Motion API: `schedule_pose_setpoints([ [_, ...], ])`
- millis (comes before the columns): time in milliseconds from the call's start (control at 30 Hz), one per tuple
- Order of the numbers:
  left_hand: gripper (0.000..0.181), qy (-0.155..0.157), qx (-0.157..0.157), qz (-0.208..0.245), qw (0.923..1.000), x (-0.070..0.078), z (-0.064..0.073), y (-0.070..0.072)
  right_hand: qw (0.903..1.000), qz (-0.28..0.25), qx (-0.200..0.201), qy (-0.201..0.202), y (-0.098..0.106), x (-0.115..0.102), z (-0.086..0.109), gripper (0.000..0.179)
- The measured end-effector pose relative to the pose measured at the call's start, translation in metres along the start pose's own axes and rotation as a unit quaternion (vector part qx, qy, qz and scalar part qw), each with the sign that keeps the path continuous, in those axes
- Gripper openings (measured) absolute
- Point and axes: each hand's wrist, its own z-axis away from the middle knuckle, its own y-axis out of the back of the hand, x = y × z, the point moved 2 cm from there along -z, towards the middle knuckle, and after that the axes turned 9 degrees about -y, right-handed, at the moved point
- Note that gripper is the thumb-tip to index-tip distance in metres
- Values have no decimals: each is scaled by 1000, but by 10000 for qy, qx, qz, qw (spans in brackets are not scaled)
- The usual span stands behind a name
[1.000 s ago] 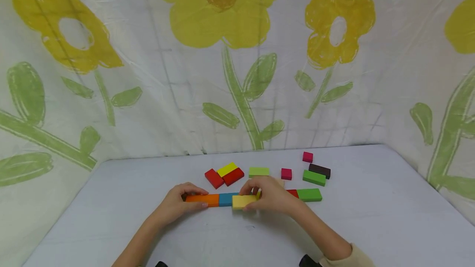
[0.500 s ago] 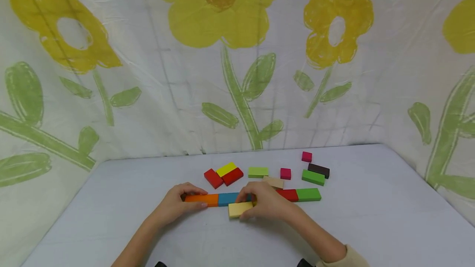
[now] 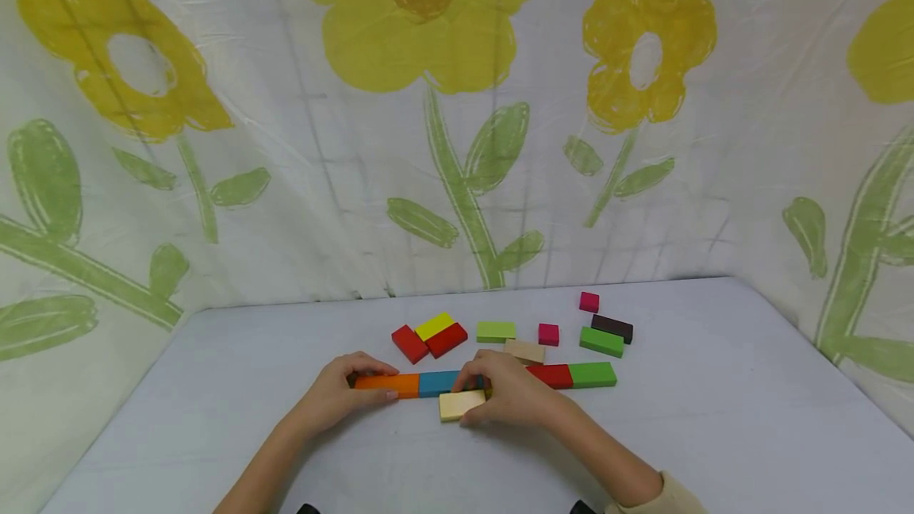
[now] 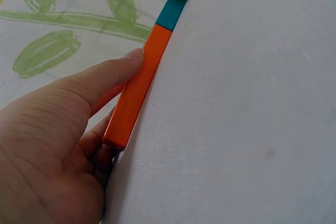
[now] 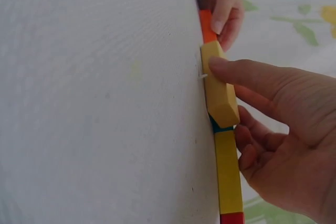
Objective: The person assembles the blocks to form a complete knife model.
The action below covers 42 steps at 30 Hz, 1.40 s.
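Blocks lie end to end in a row: an orange block (image 3: 389, 385), a blue block (image 3: 438, 383), a yellow block (image 5: 228, 171), a red block (image 3: 551, 376) and a green block (image 3: 594, 374). My left hand (image 3: 345, 389) holds the orange block at the row's left end, thumb on the near side and fingers behind. Between thumb and fingers my right hand (image 3: 510, 391) pinches a pale yellow block (image 3: 461, 405), just in front of the blue one. In the head view this hand hides most of the yellow block.
Behind the row lie two more red blocks (image 3: 410, 344), a bright yellow block (image 3: 436, 327), a light green block (image 3: 496, 331), a beige block (image 3: 524, 351), two small pink blocks (image 3: 548, 334), another green block (image 3: 601, 342) and a dark brown block (image 3: 612, 328). A flowered curtain (image 3: 343, 181) hangs behind the table.
From over the row's front edge, my right hand has brought the pale yellow block toward me and slightly left, uncovering more of the red and beige blocks. My left hand keeps its place.
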Motion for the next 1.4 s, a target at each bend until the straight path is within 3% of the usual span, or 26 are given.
schedule_pose_setpoints([
  [300, 27, -199, -80, 64, 9997, 0, 0, 1, 10000, 49, 1, -11, 0, 2, -1, 27],
  [1400, 26, -165, -97, 139, 9997, 0, 1, 1, 10000, -95, -20, -1, 2, 2, -2, 29],
])
